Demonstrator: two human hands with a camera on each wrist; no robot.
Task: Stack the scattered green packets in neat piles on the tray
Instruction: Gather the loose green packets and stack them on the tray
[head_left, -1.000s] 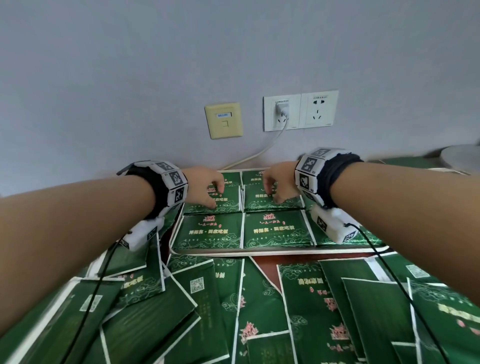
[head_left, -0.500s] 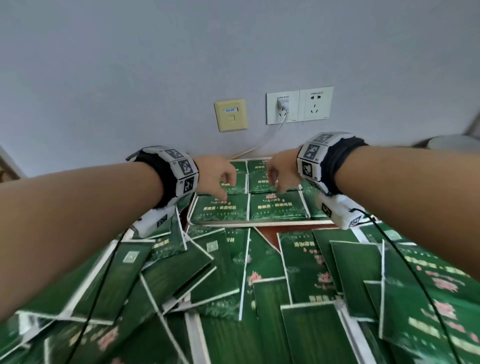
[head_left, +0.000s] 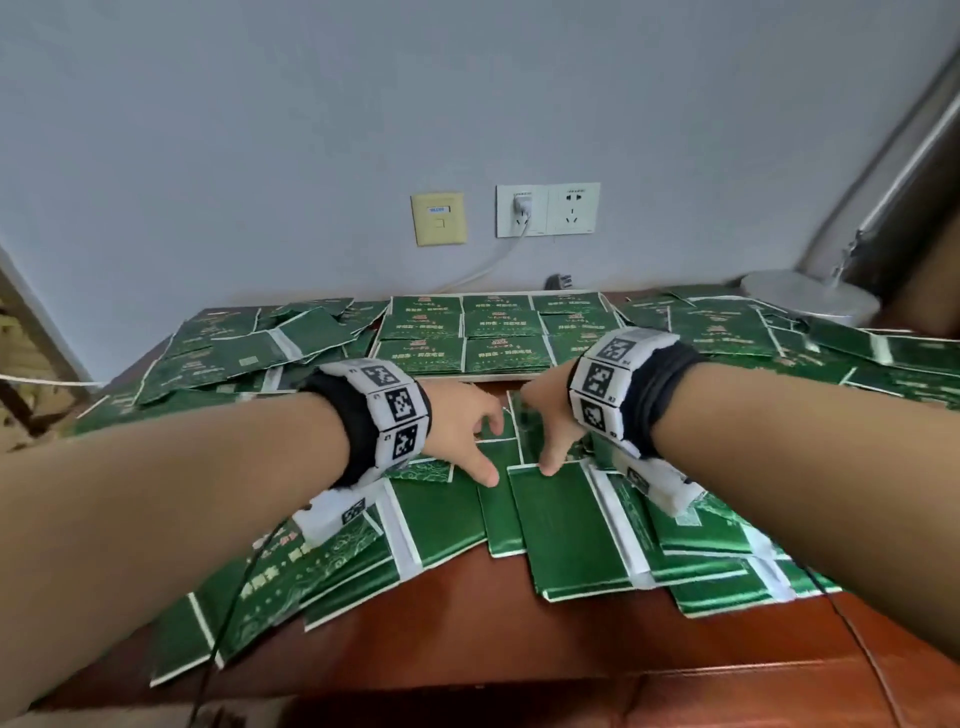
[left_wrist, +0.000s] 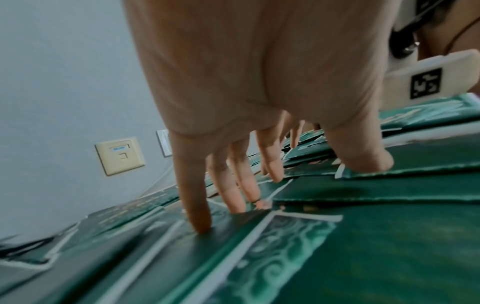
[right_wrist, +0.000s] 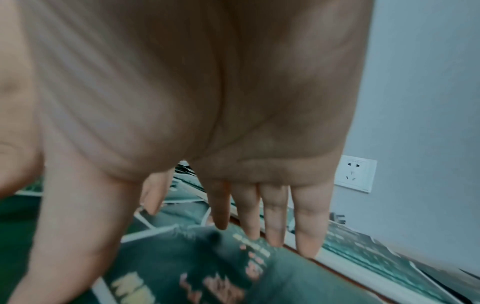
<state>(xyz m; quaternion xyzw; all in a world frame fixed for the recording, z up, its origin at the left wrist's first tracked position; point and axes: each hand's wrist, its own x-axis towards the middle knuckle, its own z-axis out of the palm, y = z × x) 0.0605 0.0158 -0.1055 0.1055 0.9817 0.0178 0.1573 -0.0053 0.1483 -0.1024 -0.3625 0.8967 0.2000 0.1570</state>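
A white tray (head_left: 441, 375) stands at the back of the table with neat piles of green packets (head_left: 501, 353) in rows on it. In front of it, scattered green packets (head_left: 566, 525) overlap all over the table. My left hand (head_left: 467, 431) hovers low over them with spread, straight fingers (left_wrist: 200, 216) whose tips touch a packet (left_wrist: 298, 257). Close beside it my right hand (head_left: 545, 426) also points its straight fingers (right_wrist: 275, 226) down onto a printed packet (right_wrist: 207, 273). Neither hand holds anything.
More loose packets lie left (head_left: 249, 353) and right (head_left: 727, 332) of the tray. A white lamp base (head_left: 810, 299) stands at the back right. Wall sockets (head_left: 548, 209) with a plugged cable are behind the tray. Bare brown tabletop (head_left: 519, 649) shows near me.
Both hands have drawn back from the piles on the tray to the scattered packets in front of it. The head view has pulled back and now shows the table's near edge.
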